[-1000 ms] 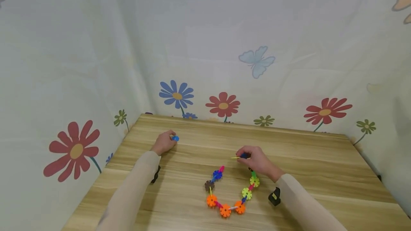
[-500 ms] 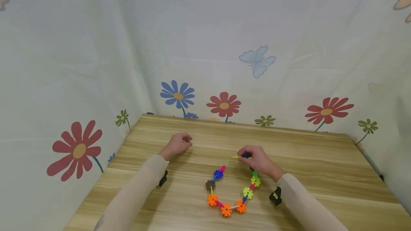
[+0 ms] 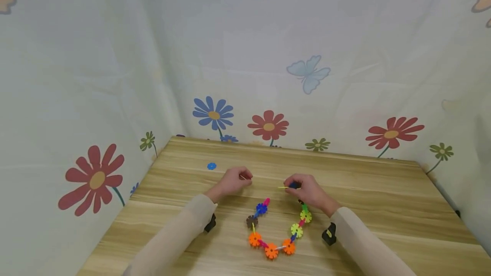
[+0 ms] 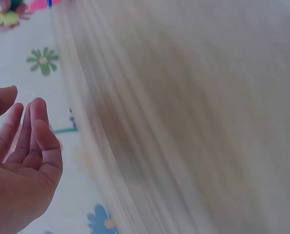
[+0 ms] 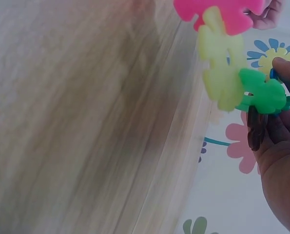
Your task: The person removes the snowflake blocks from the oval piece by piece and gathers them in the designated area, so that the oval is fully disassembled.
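My left hand [image 3: 235, 181] hovers over the table left of the right hand, fingers loosely bent. The left wrist view shows that hand [image 4: 25, 161] with nothing between thumb and fingers. My right hand [image 3: 307, 191] pinches a dark blue snowflake disc [image 3: 294, 185], from which a yellow disc [image 3: 282, 187] sticks out edge-on to the left. On the table lies a U-shaped chain of interlocked notched discs, with orange discs [image 3: 271, 251] at the near bend. Its right end, with a green disc [image 5: 265, 92] and a brown disc [image 5: 256, 127], reaches up under the right hand.
A single light blue disc [image 3: 212, 166] lies flat on the wooden table [image 3: 364, 182], beyond the left hand. Flower-printed cloth [image 3: 245, 54] hangs along the table's back and sides. Black wrist straps [image 3: 329, 234] are worn on both arms.
My left hand has come away from the light blue disc, which stays on the table, and has moved right towards the right hand. The right hand keeps its hold and barely moves.
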A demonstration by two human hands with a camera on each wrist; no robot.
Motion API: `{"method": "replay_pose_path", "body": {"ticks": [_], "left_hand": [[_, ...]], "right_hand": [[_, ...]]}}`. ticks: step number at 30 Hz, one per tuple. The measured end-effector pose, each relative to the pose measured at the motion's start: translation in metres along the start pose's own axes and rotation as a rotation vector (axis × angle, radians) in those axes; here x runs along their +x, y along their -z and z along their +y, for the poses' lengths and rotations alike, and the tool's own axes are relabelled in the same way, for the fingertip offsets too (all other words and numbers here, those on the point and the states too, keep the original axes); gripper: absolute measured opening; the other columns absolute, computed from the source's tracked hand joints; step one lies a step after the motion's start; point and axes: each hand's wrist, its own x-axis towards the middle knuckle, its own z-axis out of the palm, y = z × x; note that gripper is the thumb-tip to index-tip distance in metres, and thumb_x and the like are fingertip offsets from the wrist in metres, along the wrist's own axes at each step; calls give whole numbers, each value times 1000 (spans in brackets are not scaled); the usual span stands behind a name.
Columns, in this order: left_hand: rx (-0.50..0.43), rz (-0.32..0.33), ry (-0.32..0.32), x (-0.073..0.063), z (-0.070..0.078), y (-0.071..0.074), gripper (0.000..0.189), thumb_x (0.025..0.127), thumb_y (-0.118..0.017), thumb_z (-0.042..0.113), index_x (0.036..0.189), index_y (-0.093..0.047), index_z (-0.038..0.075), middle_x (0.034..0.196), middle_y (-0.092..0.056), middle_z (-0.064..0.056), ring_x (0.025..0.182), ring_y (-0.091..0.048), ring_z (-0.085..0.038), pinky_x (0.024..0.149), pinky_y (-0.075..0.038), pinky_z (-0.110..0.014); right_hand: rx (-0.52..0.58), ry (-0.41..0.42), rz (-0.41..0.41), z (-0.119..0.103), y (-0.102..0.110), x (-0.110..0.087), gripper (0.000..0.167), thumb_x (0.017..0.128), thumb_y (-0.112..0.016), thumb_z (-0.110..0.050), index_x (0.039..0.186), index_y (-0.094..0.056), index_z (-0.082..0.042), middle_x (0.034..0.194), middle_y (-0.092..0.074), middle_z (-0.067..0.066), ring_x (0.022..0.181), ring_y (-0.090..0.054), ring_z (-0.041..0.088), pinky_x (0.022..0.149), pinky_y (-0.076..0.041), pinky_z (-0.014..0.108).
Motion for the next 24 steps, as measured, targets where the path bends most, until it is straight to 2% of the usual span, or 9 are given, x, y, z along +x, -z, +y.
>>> {"method": "replay_pose_path", "body": {"ticks": [5,13,24], "left_hand": [[-32,-23,-7,-2,10,-15,13,89,-65,9,100,-64,2,90,-63,0,83,-58,-16,74,-50,-29],[-62,-39,-37,-3,27,-32,13,88,-66,6,99,-64,0,85,-62,2,76,-59,-13,66,-50,-25],[-91,-20,-45,2,33,-49,12,87,-68,9,98,-65,3,88,-63,3,78,-60,-11,67,-51,-24]], "right_hand": [[-8,-7,-4,-1,-1,2,10,86,-70,-11,94,-69,-5,97,-67,0,86,-60,15,79,-51,33],[-6,-12,-17,0,-3,5,9,86,-70,-11,93,-70,-5,96,-67,-1,86,-59,15,80,-51,35],[-1,22,-4,3,-7,8,7,85,-70,-9,92,-70,-7,96,-67,0,86,-60,14,78,-52,36]]}}
